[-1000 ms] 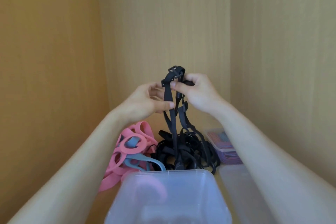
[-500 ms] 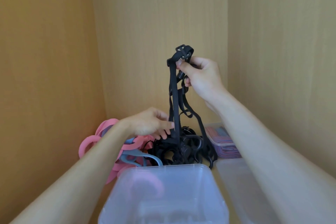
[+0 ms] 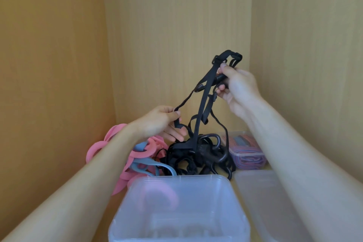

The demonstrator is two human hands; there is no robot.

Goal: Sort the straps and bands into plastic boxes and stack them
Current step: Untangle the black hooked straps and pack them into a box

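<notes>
Clear plastic box (image 3: 176, 210) sits nearest you, pink band inside. Behind it, the black strap tangle (image 3: 198, 155) lies on the shelf, with pink bands (image 3: 117, 143) to its left. Your left hand (image 3: 161, 124) pinches a thin strand low; your right hand (image 3: 238, 90) grips the black strap (image 3: 206, 92) higher, hands apart.

The tangled straps (image 3: 198, 153) are black. The ring-shaped bands (image 3: 115, 139) are pink, some grey-blue (image 3: 149, 165). The boxes (image 3: 176, 212) are translucent white; the far box (image 3: 247, 153) holds purple and red bands. The cabinet walls (image 3: 172, 25) are tan woodgrain.
</notes>
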